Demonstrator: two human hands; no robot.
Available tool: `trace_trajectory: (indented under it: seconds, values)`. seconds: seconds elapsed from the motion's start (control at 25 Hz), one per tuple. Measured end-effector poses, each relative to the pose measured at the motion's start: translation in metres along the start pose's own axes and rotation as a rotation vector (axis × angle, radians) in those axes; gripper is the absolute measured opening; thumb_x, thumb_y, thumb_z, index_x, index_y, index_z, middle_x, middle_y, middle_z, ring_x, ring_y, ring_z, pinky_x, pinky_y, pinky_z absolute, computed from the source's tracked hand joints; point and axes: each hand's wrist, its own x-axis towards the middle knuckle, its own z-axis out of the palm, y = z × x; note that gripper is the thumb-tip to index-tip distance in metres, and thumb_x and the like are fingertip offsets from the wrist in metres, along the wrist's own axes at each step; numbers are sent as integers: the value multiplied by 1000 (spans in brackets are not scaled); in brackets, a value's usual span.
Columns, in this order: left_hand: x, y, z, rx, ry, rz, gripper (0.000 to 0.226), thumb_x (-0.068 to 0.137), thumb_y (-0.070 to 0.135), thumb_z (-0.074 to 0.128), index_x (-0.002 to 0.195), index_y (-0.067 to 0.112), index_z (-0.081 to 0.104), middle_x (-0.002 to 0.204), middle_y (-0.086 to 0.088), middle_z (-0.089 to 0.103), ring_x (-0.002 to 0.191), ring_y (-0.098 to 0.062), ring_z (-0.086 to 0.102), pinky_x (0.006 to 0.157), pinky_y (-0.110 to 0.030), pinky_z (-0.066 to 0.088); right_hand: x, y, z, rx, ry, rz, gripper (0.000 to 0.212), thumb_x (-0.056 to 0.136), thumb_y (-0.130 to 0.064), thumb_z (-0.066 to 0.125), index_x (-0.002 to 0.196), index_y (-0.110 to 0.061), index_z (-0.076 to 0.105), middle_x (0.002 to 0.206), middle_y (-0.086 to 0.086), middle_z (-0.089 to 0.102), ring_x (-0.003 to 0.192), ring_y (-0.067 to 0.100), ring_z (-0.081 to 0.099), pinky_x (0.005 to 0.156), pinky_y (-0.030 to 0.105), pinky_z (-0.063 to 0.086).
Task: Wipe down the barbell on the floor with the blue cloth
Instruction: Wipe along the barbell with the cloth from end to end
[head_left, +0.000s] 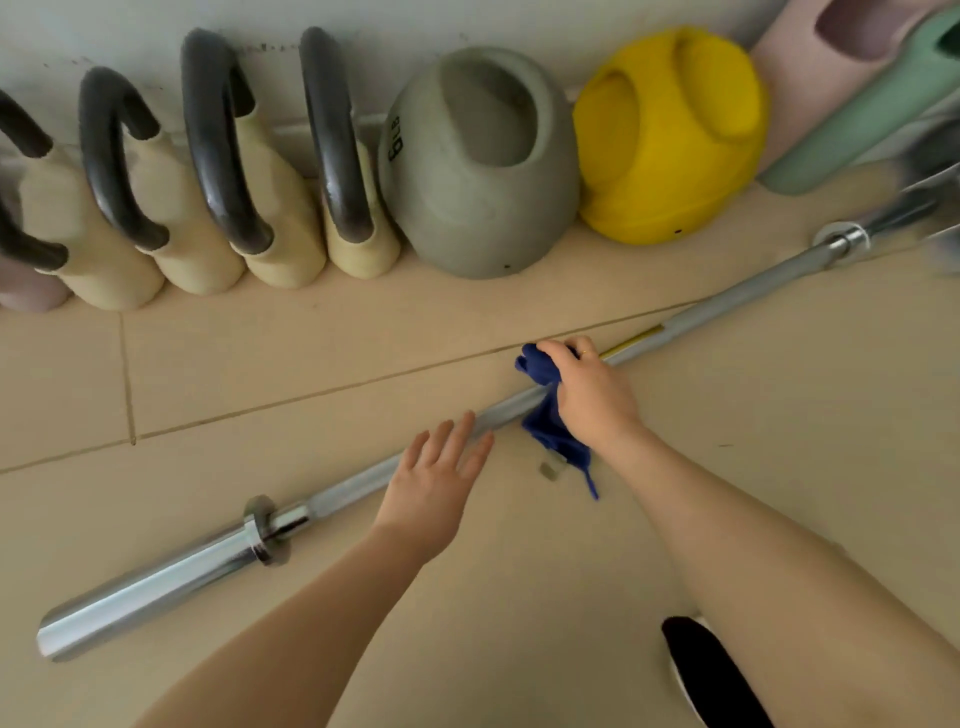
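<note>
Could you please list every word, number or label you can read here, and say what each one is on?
"8" followed by letters that look like "kg", printed sideways and partly blurred: on the grey kettlebell.
No readable text on the yellow kettlebell, the barbell, the blue cloth or the small tag on the floor.

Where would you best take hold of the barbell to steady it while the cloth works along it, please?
Probably the bare shaft of the barbell, just inside the near collar, gripped from above: it lies flat on the floor, slim enough to wrap. The open left hand hovers there; the right hand holds the blue cloth.
</note>
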Motion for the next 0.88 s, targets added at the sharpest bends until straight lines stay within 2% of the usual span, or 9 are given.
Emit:
trace_trajectory:
  seconds: [0.08, 0.24, 0.36, 0.44, 0.52, 0.64, 0.76, 0.88]
  values:
    - [24, 12, 1, -8, 54, 44, 81, 40, 10, 82, 118, 14, 62, 124, -14, 63, 104, -29, 66, 85, -39, 54, 2, 18, -3, 9, 30, -47, 55, 86, 2, 41, 135, -23, 38, 137, 4, 40, 101, 34, 56, 79, 43, 48]
    - [77, 42, -5, -56, 175, 66, 68, 42, 9, 79, 108, 14, 63, 115, -8, 67, 99, -26, 67, 82, -35, 55, 10, 75, -25, -24, 114, -47, 52, 87, -3, 45, 135, -22, 36, 139, 3, 40, 97, 33, 57, 71, 43, 50]
    - [119, 76, -18, -85, 165, -6, 59, 44, 7, 81, 101, 13, 68, 107, -5, 70, 95, -26, 68, 77, -34, 55, 18, 122, -51, -4, 128, -32, 48, 88, -4, 46, 133, -20, 37, 137, 4, 40, 93, 34, 57, 67, 41, 47]
    - [146, 96, -30, -133, 191, -91, 53, 48, 3, 80, 98, 12, 69, 101, -6, 71, 92, -28, 69, 74, -35, 55, 33, 147, -73, -49, 88, -97, 48, 88, -6, 46, 133, -21, 38, 136, 5, 39, 93, 35, 57, 68, 41, 46]
    - [168, 112, -44, -220, 186, -177, 45, 65, 3, 73, 108, 11, 66, 110, -9, 68, 103, -32, 63, 81, -38, 51, 53, 161, -93, -137, 36, -172, 47, 89, -6, 47, 133, -22, 38, 137, 4, 37, 97, 33, 55, 71, 41, 48]
    - [205, 136, -65, -227, 93, -342, 41, 93, 20, 48, 134, 19, 46, 134, -2, 52, 128, -26, 41, 101, -36, 32, 87, 183, -128, -202, -19, -277, 37, 90, -13, 49, 127, -18, 44, 136, 4, 37, 99, 32, 54, 65, 37, 42]
    - [231, 152, -77, -227, -2, -457, 41, 95, 31, 46, 135, 24, 43, 136, 1, 50, 129, -24, 38, 101, -35, 30, 102, 193, -138, -198, -100, -258, 26, 92, -22, 48, 118, -15, 49, 126, 8, 41, 97, 34, 56, 63, 33, 35]
    - [239, 170, -64, -211, -41, -555, 36, 92, 33, 50, 127, 23, 52, 128, 2, 56, 123, -23, 43, 97, -34, 32, 89, 191, -97, -109, -183, -328, 28, 92, -25, 49, 119, -19, 51, 127, 8, 42, 97, 36, 57, 66, 34, 39]
